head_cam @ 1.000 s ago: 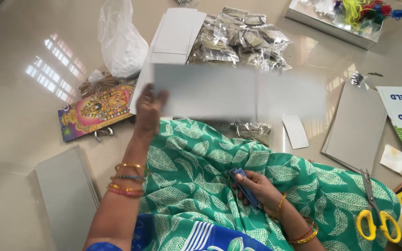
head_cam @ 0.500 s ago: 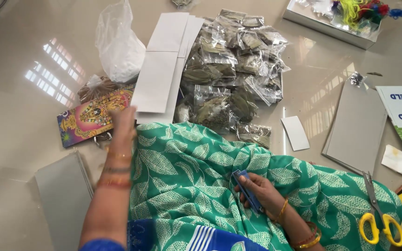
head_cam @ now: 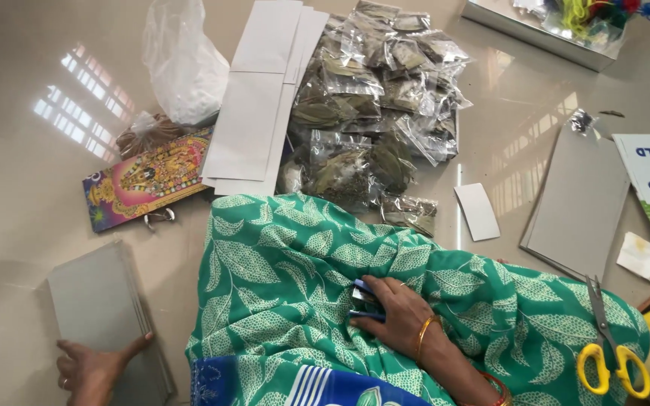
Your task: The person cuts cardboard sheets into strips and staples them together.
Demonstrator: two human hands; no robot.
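The left hand (head_cam: 93, 368) is resting low at the left on a stack of grey cards (head_cam: 103, 312) lying on the floor (head_cam: 24, 188), thumb spread out over the stack's near edge, fingers (head_cam: 65, 367) curled against its near end; the palm is partly cut off by the bottom edge, so whether it is actually gripping is hard to say. The right hand (head_cam: 400, 319) is sitting on the lap, on the green leaf-print cloth (head_cam: 287, 278), fingers closed over a small blue object (head_cam: 364, 301), most of it hidden under the hand, so its kind is not clear. Two gold bangles are showing at that wrist.

Counting the rest: one pair of yellow-handled scissors (head_cam: 609, 342) is lying at the right on the cloth, well apart from the right hand. Several long white card strips (head_cam: 261, 98) are lying overlapped beyond the knee, the exact number unclear. Beside them, a heap of clear packets (head_cam: 381, 98) of dried leaves, too many and too piled to count. One small white card (head_cam: 478, 211) is sitting just right of the heap, one larger grey board (head_cam: 577, 199) further right. One colourful picture card (head_cam: 148, 179) is lying at the left, with one clear plastic bag (head_cam: 182, 60) behind it.
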